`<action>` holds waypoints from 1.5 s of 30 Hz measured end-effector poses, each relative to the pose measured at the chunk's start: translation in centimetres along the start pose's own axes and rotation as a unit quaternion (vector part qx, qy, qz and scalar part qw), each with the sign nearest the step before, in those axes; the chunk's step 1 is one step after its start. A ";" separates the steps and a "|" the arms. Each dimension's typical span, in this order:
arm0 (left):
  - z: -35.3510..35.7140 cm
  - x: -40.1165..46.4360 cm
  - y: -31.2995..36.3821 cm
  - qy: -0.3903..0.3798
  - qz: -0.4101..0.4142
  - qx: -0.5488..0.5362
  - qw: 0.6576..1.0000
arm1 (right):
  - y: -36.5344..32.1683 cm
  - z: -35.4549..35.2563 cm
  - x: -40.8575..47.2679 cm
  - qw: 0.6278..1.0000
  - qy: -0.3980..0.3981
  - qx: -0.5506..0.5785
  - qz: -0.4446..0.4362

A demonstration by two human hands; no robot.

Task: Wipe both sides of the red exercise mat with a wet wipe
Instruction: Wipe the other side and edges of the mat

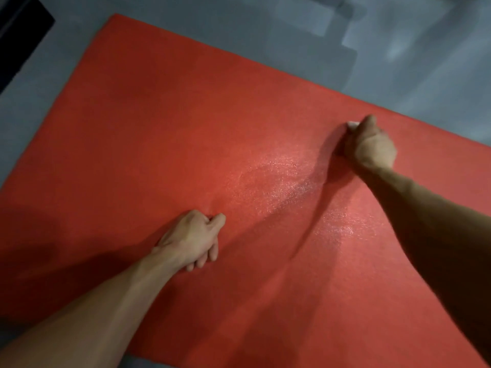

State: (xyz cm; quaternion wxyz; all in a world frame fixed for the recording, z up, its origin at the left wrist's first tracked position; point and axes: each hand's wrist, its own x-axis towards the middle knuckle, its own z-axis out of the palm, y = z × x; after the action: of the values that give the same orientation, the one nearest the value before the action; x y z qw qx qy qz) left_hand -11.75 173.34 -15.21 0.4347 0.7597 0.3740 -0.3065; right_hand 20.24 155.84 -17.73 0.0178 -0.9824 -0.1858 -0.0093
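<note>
The red exercise mat (164,123) lies flat on the floor and fills most of the head view. My right hand (370,144) presses down on the mat near its far edge, closed around a white wet wipe (352,125), of which only a small corner shows past the fingers. Damp, shiny streaks mark the mat between my two arms. My left hand (194,239) rests on the mat nearer to me, fingers curled in, with nothing seen in it.
Grey floor (292,35) surrounds the mat at the back, left and right. A dark object (18,30) stands at the top left corner. Pale reflections lie on the floor at the back right.
</note>
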 end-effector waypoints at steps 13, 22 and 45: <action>-0.1 -0.2 0.2 0.022 0.014 0.010 1.000 | -5.1 -2.1 -9.1 0.974 -0.107 0.081 -0.182; -0.1 -0.7 0.4 0.020 0.010 0.006 1.000 | -0.9 -3.1 -16.7 0.981 -0.125 0.114 -0.095; 0.1 -1.2 -0.1 0.028 0.024 -0.022 0.999 | -0.6 -7.9 -23.2 0.830 -0.408 -0.056 -0.376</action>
State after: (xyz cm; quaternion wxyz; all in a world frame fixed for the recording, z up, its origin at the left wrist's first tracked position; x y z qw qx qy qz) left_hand -12.46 172.94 -14.37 0.4481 0.7670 0.3741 -0.2664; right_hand -1.64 147.64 -10.40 -0.1195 -0.7503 -0.5302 0.3762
